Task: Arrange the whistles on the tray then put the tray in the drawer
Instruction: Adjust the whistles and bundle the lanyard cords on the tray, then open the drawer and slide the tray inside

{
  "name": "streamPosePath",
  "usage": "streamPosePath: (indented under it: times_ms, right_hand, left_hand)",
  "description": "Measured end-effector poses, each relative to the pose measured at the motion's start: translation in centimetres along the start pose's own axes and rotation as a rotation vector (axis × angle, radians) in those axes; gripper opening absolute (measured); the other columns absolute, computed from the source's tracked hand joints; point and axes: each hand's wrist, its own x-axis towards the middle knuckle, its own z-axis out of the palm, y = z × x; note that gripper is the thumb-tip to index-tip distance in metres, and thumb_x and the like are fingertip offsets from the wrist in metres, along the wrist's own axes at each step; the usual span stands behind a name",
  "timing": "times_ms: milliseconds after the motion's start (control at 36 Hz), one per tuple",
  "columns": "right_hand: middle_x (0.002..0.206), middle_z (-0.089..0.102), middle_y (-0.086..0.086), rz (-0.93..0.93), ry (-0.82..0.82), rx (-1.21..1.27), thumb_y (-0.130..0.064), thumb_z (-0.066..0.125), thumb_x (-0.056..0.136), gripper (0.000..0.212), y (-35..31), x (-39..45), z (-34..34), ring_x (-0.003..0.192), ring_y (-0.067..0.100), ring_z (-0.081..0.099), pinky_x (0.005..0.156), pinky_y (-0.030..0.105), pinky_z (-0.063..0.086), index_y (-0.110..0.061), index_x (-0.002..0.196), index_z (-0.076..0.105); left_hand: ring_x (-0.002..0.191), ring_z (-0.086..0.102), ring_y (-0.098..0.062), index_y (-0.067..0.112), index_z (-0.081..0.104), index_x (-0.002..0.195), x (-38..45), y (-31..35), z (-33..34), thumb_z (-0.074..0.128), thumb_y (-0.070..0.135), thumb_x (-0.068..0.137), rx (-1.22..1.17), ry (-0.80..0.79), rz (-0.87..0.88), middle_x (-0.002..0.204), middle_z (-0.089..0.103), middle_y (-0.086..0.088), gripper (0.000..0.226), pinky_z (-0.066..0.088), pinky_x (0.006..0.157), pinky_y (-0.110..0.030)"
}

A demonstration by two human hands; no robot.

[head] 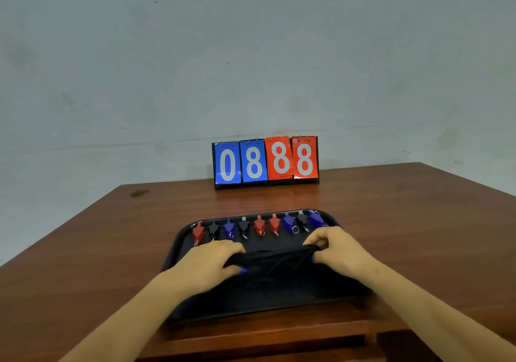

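1. Centrally, a brown wooden table (391, 222) stands against a grey wall (251, 54); it carries every item below.
2. A dark tray (251, 306) with rounded corners and a raised rim lies on the near part of the table, its near edge close to the table's front edge.
3. Tray contents, far side: nine whistles (259, 225) lie in one row just inside the far rim, side by side. Colour order from left: red, black, blue, black, red, red, blue, black, blue. Small metal rings show at the near ends of several.
4. Tray contents, middle: a black bundle (275, 261), apparently cords or cloth, lies bunched between the hands. A small blue part shows at its left lower edge; what it belongs to cannot be told.
5. A scoreboard (266, 162) stands upright at the far table edge, well apart from the tray. It shows blue cards 0 and 8, then red cards 8 and 8.
6. The left hand (208, 261) grips the left end of the bundle with curled fingers.
7. The right hand (335, 247) pinches the right end of the bundle, fingers curled.
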Motion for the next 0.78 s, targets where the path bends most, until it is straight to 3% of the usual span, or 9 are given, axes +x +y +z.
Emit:
streamPosePath:
  times_ms: [194, 306, 417, 444, 528, 611, 667, 722, 778]
  right_hand:
    - [0.106, 0.060, -0.012, -0.002, 0.013, -0.128, -0.021, 0.065, 0.082, 0.021, -0.2, 0.0, -0.1, 0.108, 0.013, 0.054, 0.102, 0.041, 0.037, -0.040, 0.088, 0.057]
    - [0.113, 0.059, -0.009, -0.018, -0.021, -0.102, -0.022, 0.067, 0.080, 0.026, 0.3, 0.0, 0.0, 0.111, 0.013, 0.053, 0.104, 0.043, 0.037, -0.039, 0.096, 0.057]
    - [0.131, 0.048, -0.002, -0.031, -0.046, -0.116, -0.021, 0.067, 0.080, 0.052, 0.1, -0.7, -0.1, 0.123, 0.018, 0.045, 0.106, 0.043, 0.036, -0.032, 0.127, 0.047]
    - [0.134, 0.045, -0.001, -0.043, -0.047, -0.141, -0.022, 0.066, 0.081, 0.056, 0.0, -1.0, -0.1, 0.124, 0.019, 0.042, 0.106, 0.043, 0.035, -0.032, 0.131, 0.043]
    - [0.139, 0.038, -0.001, -0.090, -0.064, -0.200, -0.022, 0.062, 0.082, 0.063, -0.4, -2.0, 0.2, 0.129, 0.021, 0.033, 0.109, 0.043, 0.031, -0.034, 0.137, 0.034]
    - [0.141, 0.035, -0.002, -0.161, -0.055, -0.187, -0.021, 0.061, 0.083, 0.062, -0.7, -3.2, 0.7, 0.131, 0.019, 0.029, 0.109, 0.041, 0.030, -0.035, 0.137, 0.033]
    - [0.142, 0.034, -0.006, -0.208, 0.001, -0.173, -0.021, 0.060, 0.084, 0.060, -1.0, -4.0, 1.0, 0.133, 0.016, 0.026, 0.111, 0.040, 0.028, -0.035, 0.136, 0.035]
    - [0.140, 0.037, -0.009, -0.284, 0.120, -0.191, -0.022, 0.061, 0.084, 0.055, -0.9, -4.8, 1.6, 0.135, 0.012, 0.025, 0.112, 0.035, 0.025, -0.033, 0.134, 0.040]
    - [0.133, 0.043, -0.012, -0.406, 0.269, -0.175, -0.021, 0.061, 0.084, 0.046, -0.7, -5.7, 2.8, 0.132, 0.007, 0.028, 0.111, 0.029, 0.022, -0.031, 0.127, 0.048]
  left_hand:
    - [0.101, 0.050, -0.009, 0.043, 0.052, 0.092, 0.1, -0.9, -0.6, 0.069, 0.033, 0.080, -0.244, -0.020, -0.069, 0.108, 0.055, 0.005, 0.023, 0.040, 0.085, -0.017]
    - [0.101, 0.050, -0.009, 0.043, 0.051, 0.096, -1.0, -1.8, -1.3, 0.070, 0.035, 0.078, -0.299, -0.058, -0.104, 0.113, 0.054, 0.004, 0.027, 0.040, 0.079, -0.013]
    - [0.108, 0.044, 0.003, 0.038, 0.046, 0.121, -2.5, -2.5, -1.8, 0.051, 0.084, 0.045, -0.367, -0.061, -0.162, 0.118, 0.046, 0.021, 0.089, 0.036, 0.080, -0.006]
    - [0.109, 0.042, 0.005, 0.036, 0.045, 0.125, -2.9, -2.6, -1.9, 0.046, 0.087, 0.043, -0.372, -0.047, -0.168, 0.118, 0.043, 0.024, 0.096, 0.035, 0.082, -0.006]
    - [0.116, 0.041, 0.002, 0.039, 0.045, 0.123, -4.2, -2.4, -1.9, 0.053, 0.070, 0.067, -0.338, 0.028, -0.178, 0.117, 0.042, 0.026, 0.064, 0.030, 0.092, -0.012]
    - [0.110, 0.040, 0.016, 0.056, 0.040, 0.105, -6.1, -1.9, -1.7, 0.041, 0.086, 0.059, -0.306, 0.113, -0.113, 0.113, 0.041, 0.037, 0.055, 0.031, 0.092, -0.010]
    - [0.112, 0.038, 0.017, 0.056, 0.041, 0.103, -7.5, -1.3, -1.1, 0.055, 0.061, 0.077, -0.274, 0.201, -0.055, 0.114, 0.043, 0.036, 0.030, 0.032, 0.092, -0.009]
    - [0.115, 0.037, 0.016, 0.054, 0.044, 0.105, -8.8, -0.3, -0.4, 0.059, 0.035, 0.087, -0.251, 0.315, 0.002, 0.114, 0.046, 0.035, 0.030, 0.032, 0.093, -0.009]
    - [0.111, 0.040, 0.016, 0.047, 0.052, 0.108, -10.1, 0.6, 0.5, 0.050, 0.040, 0.087, -0.164, 0.425, 0.057, 0.110, 0.050, 0.034, 0.022, 0.031, 0.093, -0.013]
